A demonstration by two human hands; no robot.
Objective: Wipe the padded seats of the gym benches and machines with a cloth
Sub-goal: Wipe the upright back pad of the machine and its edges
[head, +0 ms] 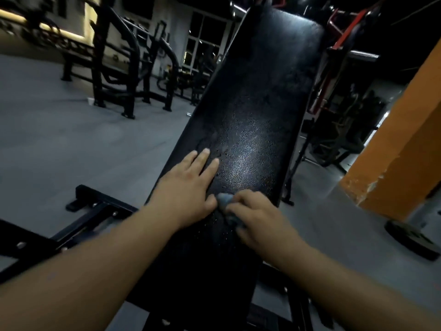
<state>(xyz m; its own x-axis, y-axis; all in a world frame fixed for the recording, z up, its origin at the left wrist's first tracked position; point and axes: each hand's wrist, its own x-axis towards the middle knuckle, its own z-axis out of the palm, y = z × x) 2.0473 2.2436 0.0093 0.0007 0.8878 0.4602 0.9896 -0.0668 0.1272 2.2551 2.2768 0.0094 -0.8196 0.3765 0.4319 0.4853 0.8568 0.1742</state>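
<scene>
Both bare forearms reach forward; the left hand (188, 187) lies flat with fingers (202, 161) straight, the right hand (255, 216) curls its fingers round a cloth (225, 202)

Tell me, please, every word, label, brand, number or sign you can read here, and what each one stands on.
No text can be read in this view.
Black bench pad: no label or logo shows, only shiny grain.
Cloth gripped by the right hand: no print visible.
Weight plate on the floor: too dark and blurred to read any marking.
Machines behind: blurred, nothing legible.
</scene>
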